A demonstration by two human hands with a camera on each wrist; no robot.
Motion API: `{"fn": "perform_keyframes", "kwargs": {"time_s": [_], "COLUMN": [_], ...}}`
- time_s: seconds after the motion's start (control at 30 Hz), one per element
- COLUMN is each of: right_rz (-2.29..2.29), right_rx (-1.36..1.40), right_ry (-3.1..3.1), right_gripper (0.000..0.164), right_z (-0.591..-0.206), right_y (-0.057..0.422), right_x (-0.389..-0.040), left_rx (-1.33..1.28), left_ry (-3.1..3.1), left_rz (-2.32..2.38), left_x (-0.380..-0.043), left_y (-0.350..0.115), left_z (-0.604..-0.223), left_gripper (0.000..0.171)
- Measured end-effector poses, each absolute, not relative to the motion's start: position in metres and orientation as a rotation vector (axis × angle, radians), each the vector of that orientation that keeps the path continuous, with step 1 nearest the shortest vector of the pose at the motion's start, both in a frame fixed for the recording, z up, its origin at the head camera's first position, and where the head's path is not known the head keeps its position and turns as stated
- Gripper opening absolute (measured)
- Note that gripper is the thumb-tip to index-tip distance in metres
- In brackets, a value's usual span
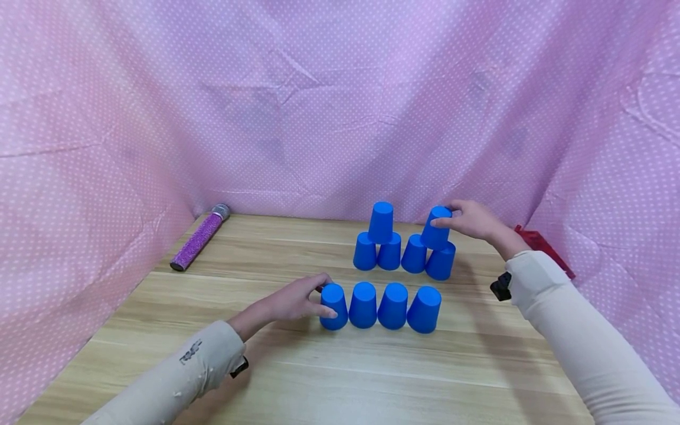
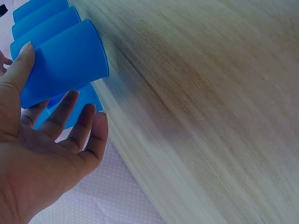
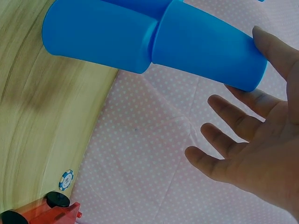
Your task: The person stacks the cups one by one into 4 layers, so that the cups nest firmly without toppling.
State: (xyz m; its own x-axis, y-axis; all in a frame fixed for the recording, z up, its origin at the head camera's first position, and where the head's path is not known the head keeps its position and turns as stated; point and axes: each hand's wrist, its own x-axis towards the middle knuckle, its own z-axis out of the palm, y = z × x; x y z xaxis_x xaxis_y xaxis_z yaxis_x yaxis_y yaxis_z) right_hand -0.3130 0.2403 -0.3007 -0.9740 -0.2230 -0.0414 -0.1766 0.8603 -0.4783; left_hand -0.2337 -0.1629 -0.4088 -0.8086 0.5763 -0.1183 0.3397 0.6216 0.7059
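Observation:
Blue plastic cups stand upside down on the wooden table. My left hand point(image 1: 294, 301) holds the leftmost cup point(image 1: 333, 307) of the front row between thumb and fingers; in the left wrist view the thumb lies on that cup's point(image 2: 65, 63) side. Beside it in the row stand several more cups point(image 1: 392, 306). Behind the row are two small stacks, each with one cup on top of two. With thumb and forefinger my right hand point(image 1: 473, 221) pinches the right stack's top cup point(image 1: 437, 229), which rests on the two below. The left stack's top cup point(image 1: 381, 223) is untouched.
A glittery purple microphone point(image 1: 199, 239) lies at the table's back left. By the right edge is a red object point(image 1: 544, 251), partly behind the right arm, with a blue-and-white chip point(image 3: 66, 179) close to it. Pink dotted cloth point(image 1: 297, 118) hangs around the table point(image 1: 372, 378).

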Motion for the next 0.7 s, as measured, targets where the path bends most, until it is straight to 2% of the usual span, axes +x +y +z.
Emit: {"fn": "perform_keyframes", "kwargs": {"time_s": [0.7], "right_rz": [-0.775], "right_rx": [-0.325], "right_ry": [2.914], "right_gripper": [0.082], "right_z": [-0.3006], "right_y": [0.2394], "right_x": [-0.3121], "left_rx": [0.74], "left_ry": [2.503], "left_rz": [1.0], "left_x": [-0.2341], "left_y": [-0.1639], "left_z": [-0.4092], "left_gripper": [0.046]}}
